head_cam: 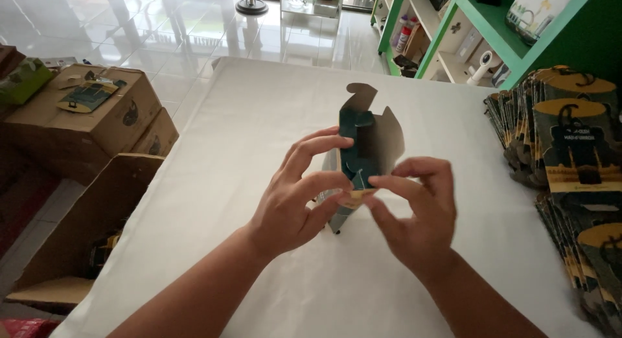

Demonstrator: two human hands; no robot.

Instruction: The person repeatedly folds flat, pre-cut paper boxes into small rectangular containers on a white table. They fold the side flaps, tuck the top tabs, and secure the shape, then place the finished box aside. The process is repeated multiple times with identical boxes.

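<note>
**Carton held between both hands, long axis running away from me**

I see the small dark green carton [358,158] held just above the bench [259,117], its long axis pointing away from me toward the far edge. Its far end is open, with pale flaps standing up and out. The near end sits right between my two hands, where a tan flap shows.

My left hand [295,205] is on the carton's left side, fingers [324,143] curled narrowly around its wall, thumb toward the near end. My right hand [414,211] is on the carton's right and near side, thumb and forefinger pinched narrowly on the tan flap at the near end. Both hands touch the carton; I judge the right hand the one closer to the flap, the left the one steadying the body.

Right of the carton, well apart, lie stacks of flat printed cartons [570,150] along the bench edge. Left of the carton, off the bench, stand brown cardboard boxes [91,117] on the tiled floor. Beyond the carton, to the far right, is a green shelf unit [492,20].
</note>
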